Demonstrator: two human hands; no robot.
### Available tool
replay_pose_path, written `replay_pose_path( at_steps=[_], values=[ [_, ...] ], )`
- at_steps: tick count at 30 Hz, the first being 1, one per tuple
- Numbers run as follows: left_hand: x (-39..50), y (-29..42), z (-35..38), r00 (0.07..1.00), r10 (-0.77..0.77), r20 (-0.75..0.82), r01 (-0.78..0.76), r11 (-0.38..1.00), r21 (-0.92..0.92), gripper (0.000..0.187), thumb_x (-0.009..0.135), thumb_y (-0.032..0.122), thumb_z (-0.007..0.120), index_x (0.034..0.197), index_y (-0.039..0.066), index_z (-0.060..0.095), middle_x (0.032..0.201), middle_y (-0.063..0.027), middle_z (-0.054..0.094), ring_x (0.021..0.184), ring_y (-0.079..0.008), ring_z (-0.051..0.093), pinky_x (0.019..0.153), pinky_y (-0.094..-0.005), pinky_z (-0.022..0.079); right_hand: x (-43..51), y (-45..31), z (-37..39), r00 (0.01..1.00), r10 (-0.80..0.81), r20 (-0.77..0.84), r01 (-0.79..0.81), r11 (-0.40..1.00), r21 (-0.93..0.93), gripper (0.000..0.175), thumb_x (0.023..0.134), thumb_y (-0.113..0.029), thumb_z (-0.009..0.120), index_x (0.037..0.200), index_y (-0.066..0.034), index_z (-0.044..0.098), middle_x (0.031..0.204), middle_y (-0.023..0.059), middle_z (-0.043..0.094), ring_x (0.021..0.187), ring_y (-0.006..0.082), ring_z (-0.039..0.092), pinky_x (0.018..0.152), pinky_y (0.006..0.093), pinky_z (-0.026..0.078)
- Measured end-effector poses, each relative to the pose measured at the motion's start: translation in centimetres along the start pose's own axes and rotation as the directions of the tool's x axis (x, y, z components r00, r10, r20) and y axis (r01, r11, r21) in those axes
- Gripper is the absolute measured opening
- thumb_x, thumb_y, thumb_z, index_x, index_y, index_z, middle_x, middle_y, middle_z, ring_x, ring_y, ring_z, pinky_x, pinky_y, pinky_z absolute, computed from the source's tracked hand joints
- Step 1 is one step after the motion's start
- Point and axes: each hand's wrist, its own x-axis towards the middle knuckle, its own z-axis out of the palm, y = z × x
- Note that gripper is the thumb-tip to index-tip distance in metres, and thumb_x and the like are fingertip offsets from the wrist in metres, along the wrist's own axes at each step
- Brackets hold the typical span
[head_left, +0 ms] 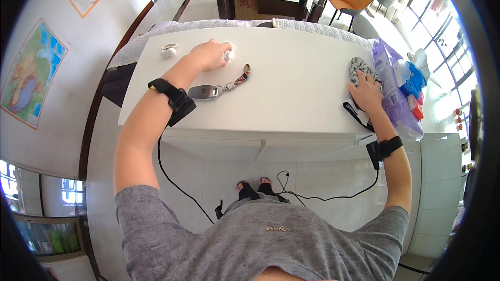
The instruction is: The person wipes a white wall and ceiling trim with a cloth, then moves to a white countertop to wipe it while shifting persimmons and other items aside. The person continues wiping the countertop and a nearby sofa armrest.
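My left hand (211, 54) reaches over the far left of a white tabletop (297, 86), its fingers closed around a small white object (228, 53). Most of that object is hidden by the fingers. To its left lies a small rounded white item (168, 51) with a band-like part. Nearer to me is a grey key fob (203, 92) attached to a patterned wrist strap (239, 81). On the right, my right hand (367, 91) rests with spread fingers on a grey-and-black patterned fabric bundle (357, 66). A black-edged piece (357, 116) sticks out below that palm.
A purple plastic-wrapped package (394, 93) stands right of my right hand, with blue and red packets (414, 82) against it. Black cables (332, 196) run from my wrist straps toward the floor. A quilted cover (312, 27) borders the table's far edge.
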Motion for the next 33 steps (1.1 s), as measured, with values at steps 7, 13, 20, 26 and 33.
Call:
replay_pose_path(
  at_steps=[7,13,20,26,33],
  values=[
    [-3.4,-6.1,-1.4,0.979,-0.06,-0.197,0.053,0.998,-0.04,0.03,0.077,0.012,0.065,0.106,0.016,0.059,0.1,-0.0143,0.061,0.096,-0.0332,0.06,0.081,-0.0412,0.048,-2.3,-12.0,0.7,0.938,-0.34,-0.063,0.34,0.941,-0.012,0.058,0.084,-0.032,0.053,0.139,-0.0182,0.038,0.141,0.014,0.041,0.125,0.0381,0.04,0.096,0.0579,0.04],
    [-5.9,-8.6,-4.2,0.908,-0.043,-0.417,-0.056,0.973,-0.222,0.029,0.077,0.005,0.065,0.105,0.013,0.06,0.102,-0.0128,0.062,0.097,-0.0315,0.06,0.082,-0.0367,0.048,-2.8,-15.6,0.0,0.828,-0.537,-0.163,0.559,0.767,0.314,0.048,0.081,-0.02,0.052,0.129,-0.0152,0.051,0.135,0.0145,0.047,0.122,0.0375,0.042,0.1,0.0511,0.038],
    [-3.9,-17.9,-2.9,0.871,-0.134,-0.472,0.031,0.975,-0.219,0.026,0.077,0.002,0.063,0.102,0.008,0.059,0.103,-0.0162,0.063,0.097,-0.033,0.06,0.086,-0.0358,0.046,3.9,-4.2,-2.1,0.884,-0.294,-0.363,0.455,0.721,0.523,0.046,0.079,-0.014,0.047,0.123,-0.0054,0.056,0.123,0.0208,0.056,0.115,0.0359,0.052,0.102,0.0394,0.037],
    [-0.9,-21.7,0.9,0.975,-0.091,-0.203,0.061,0.987,-0.149,0.027,0.076,0.001,0.058,0.101,0.011,0.06,0.103,-0.0169,0.064,0.099,-0.0365,0.06,0.085,-0.0411,0.047,7.3,4.9,0.3,0.967,-0.025,-0.254,0.158,0.838,0.522,0.047,0.082,-0.017,0.048,0.128,-0.0073,0.053,0.127,0.0232,0.053,0.118,0.0373,0.05,0.103,0.0376,0.036],
    [-5.4,-18.2,-2.0,0.974,-0.165,-0.158,0.124,0.963,-0.237,0.04,0.072,0.008,0.062,0.112,0.01,0.062,0.123,-0.0147,0.057,0.121,-0.0302,0.049,0.102,-0.0366,0.037,8.5,-1.1,2.1,0.997,0.058,0.059,-0.057,0.998,-0.018,0.065,0.085,-0.039,0.048,0.142,-0.0095,0.035,0.141,0.0223,0.04,0.133,0.0451,0.029,0.108,0.055,0.027]
  ],
)
